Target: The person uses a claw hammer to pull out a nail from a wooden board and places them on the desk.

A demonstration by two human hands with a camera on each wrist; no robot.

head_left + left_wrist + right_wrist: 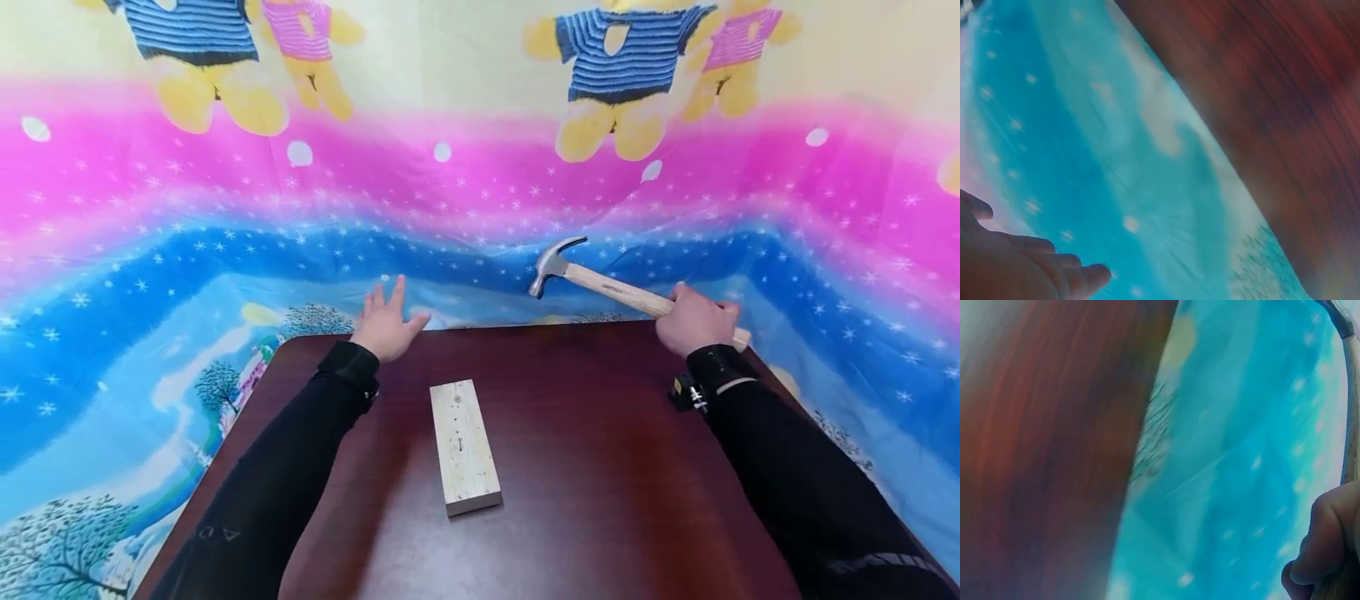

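In the head view my right hand (696, 320) grips a claw hammer (618, 290) low on its wooden handle. The metal head points left, with its claw up, above the table's far edge. Part of the handle and the curled fingers (1322, 544) show at the right side of the right wrist view. My left hand (386, 327) is held out near the far left of the table, fingers spread and holding nothing. Between the arms lies a pale wooden block (465, 450). A nail (460, 444) shows on its upper face, along with a few small dark marks.
The block rests on a dark reddish-brown table (585, 467) with rounded far corners. Behind and beside the table hangs a colourful printed cloth (465, 192) with bears, snowflakes and trees.
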